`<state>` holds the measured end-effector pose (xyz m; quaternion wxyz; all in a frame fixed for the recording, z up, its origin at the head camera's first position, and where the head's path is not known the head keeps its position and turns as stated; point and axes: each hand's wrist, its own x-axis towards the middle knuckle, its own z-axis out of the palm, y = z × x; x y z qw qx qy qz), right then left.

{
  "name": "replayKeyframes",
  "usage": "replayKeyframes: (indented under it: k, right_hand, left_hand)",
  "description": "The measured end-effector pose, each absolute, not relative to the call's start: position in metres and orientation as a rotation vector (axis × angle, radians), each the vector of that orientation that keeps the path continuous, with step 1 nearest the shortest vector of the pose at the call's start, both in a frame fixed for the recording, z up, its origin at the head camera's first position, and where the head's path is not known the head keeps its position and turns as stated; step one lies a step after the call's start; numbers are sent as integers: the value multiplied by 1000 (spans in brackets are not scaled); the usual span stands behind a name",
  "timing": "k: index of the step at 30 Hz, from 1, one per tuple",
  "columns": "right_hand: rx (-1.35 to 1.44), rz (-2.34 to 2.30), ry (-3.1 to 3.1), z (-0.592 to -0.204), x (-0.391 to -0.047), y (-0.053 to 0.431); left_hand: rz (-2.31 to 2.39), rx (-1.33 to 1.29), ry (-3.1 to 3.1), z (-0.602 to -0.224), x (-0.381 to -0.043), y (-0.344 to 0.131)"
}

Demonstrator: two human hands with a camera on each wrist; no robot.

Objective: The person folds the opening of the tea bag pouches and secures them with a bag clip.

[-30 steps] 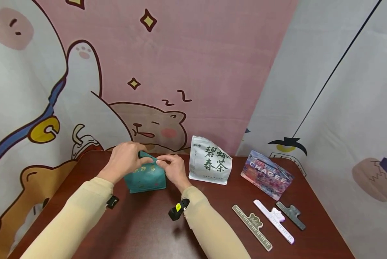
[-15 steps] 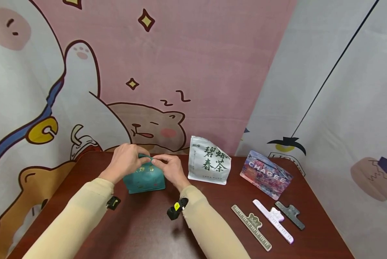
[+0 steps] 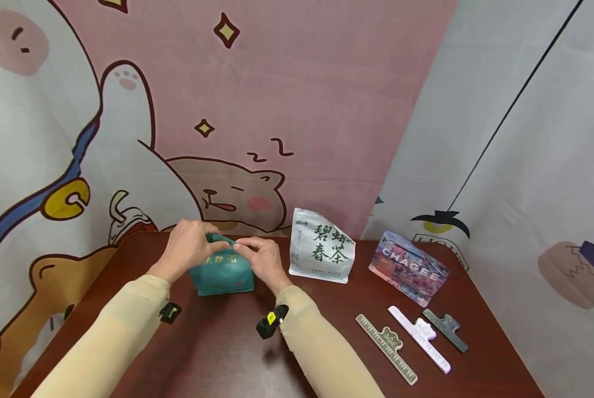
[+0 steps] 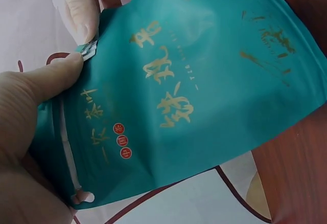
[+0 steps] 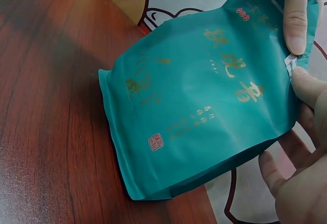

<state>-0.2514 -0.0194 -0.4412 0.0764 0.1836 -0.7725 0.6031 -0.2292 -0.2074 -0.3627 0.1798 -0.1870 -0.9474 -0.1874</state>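
A teal tea bag (image 3: 223,276) with gold lettering stands on the table, its top folded over. My left hand (image 3: 187,246) grips its upper left part, the thumb lying along the folded top edge. At the top right, my right hand (image 3: 263,258) pinches the edge between thumb and forefinger. In the left wrist view, both thumb tips meet at a small whitish piece (image 4: 89,51) on the bag's edge. The right wrist view shows the bag's front, with the curled fingers of my right hand (image 5: 306,168) beside the bag.
To the right stands a white tea bag (image 3: 321,249) with dark characters, then a colourful CHAGEE bag (image 3: 408,269). Three flat ruler-edged clips lie at the front right: a beige clip (image 3: 387,348), a white clip (image 3: 420,338) and a grey clip (image 3: 446,330). A printed curtain (image 3: 316,110) hangs behind.
My right hand has slid slightly left along the bag's top edge. My left hand's fingers have shifted, and its thumb now stretches further across the fold. The bag stays in place.
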Motion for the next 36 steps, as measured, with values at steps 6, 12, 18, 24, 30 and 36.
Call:
replayKeyframes:
  k: [6, 12, 18, 24, 30, 36]
  right_hand:
    - [537, 1843, -2334, -439, -250, -18]
    - [524, 1852, -2346, -439, -248, -18]
    - [553, 1821, -2372, -439, -248, -14]
    - [585, 1732, -2439, -441, -247, -5]
    - [580, 1655, -2514, -441, -248, 5]
    - [561, 1637, -2529, -445, -250, 12]
  left_hand:
    - [-554, -555, -2665, -365, -230, -207]
    - [-563, -572, -2653, -365, -229, -207]
    - [-581, -598, -2644, -365, -229, -208]
    - [-611, -599, -2670, -365, -229, -209]
    - [-620, -587, -2688, -365, -229, -210]
    - [-633, -568, -2707, -363, -229, -209]
